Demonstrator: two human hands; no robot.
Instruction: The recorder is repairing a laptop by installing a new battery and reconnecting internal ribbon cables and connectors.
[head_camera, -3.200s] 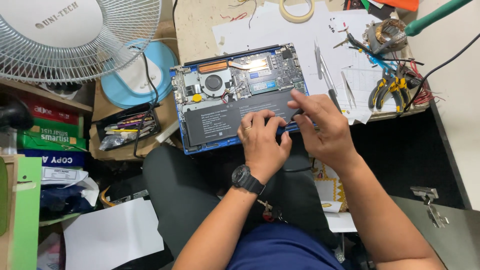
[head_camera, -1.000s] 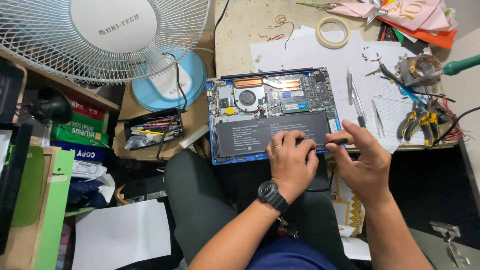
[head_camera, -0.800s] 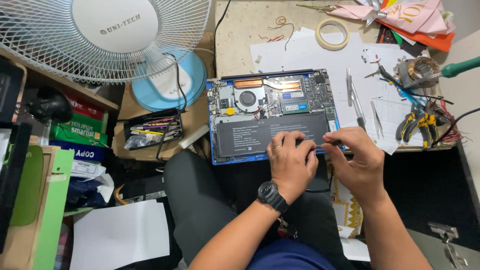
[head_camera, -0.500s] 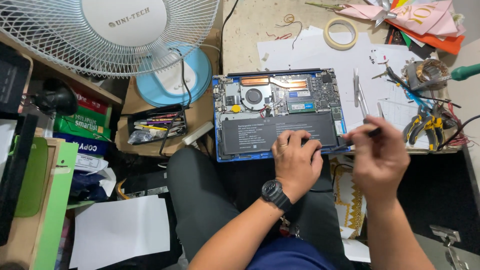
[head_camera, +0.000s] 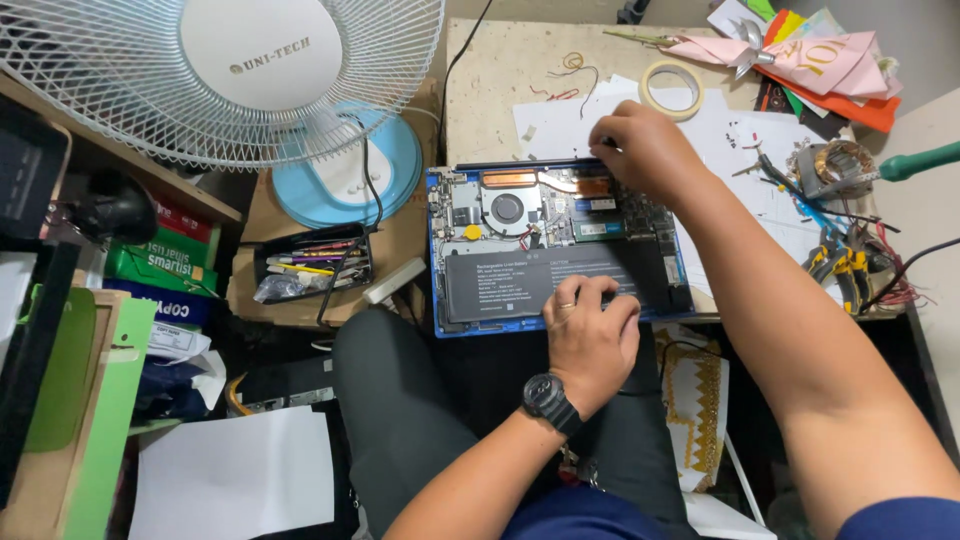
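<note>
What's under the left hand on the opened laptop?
The left hand rests on the near edge of the black battery in the opened laptop. The battery's right part is visible; whatever lies beneath the palm is hidden.

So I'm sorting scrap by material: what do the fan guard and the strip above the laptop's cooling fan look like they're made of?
The fan guard looks like thin metal wire with a white coating: fine, evenly spaced spokes, though white plastic can't be ruled out. The strip above the laptop's cooling fan looks like bare copper, by its orange-brown metallic tone.
</note>
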